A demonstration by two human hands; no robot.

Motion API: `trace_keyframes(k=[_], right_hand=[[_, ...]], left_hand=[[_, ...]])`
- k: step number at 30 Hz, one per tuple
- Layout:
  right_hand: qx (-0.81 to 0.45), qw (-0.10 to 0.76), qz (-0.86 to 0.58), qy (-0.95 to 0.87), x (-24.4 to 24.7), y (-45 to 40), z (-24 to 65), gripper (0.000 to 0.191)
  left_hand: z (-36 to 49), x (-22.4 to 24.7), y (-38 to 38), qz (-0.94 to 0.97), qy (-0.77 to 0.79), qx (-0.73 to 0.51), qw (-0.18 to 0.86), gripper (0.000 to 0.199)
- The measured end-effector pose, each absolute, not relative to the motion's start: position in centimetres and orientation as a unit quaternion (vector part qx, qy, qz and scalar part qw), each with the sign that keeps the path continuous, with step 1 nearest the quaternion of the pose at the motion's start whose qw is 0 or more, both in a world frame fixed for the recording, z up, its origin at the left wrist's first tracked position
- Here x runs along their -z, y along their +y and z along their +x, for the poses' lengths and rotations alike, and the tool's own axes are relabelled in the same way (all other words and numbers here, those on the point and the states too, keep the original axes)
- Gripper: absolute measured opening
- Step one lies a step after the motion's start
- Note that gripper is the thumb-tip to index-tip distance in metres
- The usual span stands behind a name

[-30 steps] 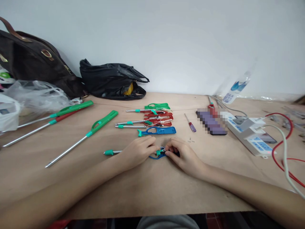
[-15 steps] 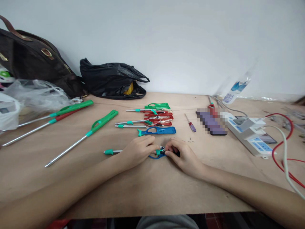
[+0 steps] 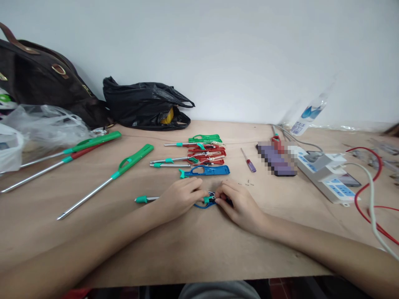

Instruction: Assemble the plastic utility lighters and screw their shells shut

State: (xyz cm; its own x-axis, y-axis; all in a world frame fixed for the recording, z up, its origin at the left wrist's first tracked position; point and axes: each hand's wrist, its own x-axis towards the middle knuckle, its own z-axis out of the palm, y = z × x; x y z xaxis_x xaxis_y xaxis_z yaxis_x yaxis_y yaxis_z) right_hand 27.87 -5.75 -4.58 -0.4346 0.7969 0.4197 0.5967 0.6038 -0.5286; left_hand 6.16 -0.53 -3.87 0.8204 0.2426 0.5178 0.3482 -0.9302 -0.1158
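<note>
Low over the table, my left hand (image 3: 183, 198) is closed on an opened blue gas lighter (image 3: 202, 205), whose metal tube with a teal tip sticks out to the left. My right hand (image 3: 238, 202) pinches at the lighter's inner parts, where thin white wire and a black piece show; its fingers hide most of that end. Just behind lies an empty blue handle half (image 3: 215, 170) with a teal trigger piece. Farther back are opened red lighters (image 3: 207, 160) with tubes and wires exposed, and a green handle half (image 3: 205, 138).
A purple screwdriver (image 3: 250, 165) and several small screws (image 3: 248, 182) lie right of the lighters. Assembled lighters (image 3: 132, 163) rest at left, near bags (image 3: 146, 104). On the right are a blurred purple object (image 3: 276, 160), a power strip (image 3: 335, 187), cables and a bottle (image 3: 307, 116).
The right hand's fingers have curled slightly further over the lighter's end. The left hand holds nearly the same place. The whole view has shifted a little.
</note>
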Motion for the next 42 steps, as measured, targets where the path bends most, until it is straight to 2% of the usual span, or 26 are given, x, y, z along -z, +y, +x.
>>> trace_keyframes(k=[3, 16, 32, 42], right_hand=[[-0.145, 0.328, -0.405, -0.841, 4.57, -5.72, 27.88, 0.012], [-0.260, 0.367, -0.452, -0.770, 4.83, -5.60, 27.67, 0.012], [-0.217, 0.364, -0.440, -0.792, 5.02, -5.71, 27.70, 0.013], [-0.219, 0.364, -0.430, -0.796, 5.33, -5.55, 27.76, 0.013]], left_hand=[[6.15, 3.76, -0.56, -0.948, -0.151, 0.261, 0.098, 0.036], [5.99, 3.95, -0.46, -0.951, -0.175, 0.248, 0.064, 0.035], [6.10, 4.04, -0.32, -0.950, -0.165, 0.260, 0.041, 0.035], [6.19, 3.84, -0.26, -0.952, -0.154, 0.255, 0.065, 0.041]])
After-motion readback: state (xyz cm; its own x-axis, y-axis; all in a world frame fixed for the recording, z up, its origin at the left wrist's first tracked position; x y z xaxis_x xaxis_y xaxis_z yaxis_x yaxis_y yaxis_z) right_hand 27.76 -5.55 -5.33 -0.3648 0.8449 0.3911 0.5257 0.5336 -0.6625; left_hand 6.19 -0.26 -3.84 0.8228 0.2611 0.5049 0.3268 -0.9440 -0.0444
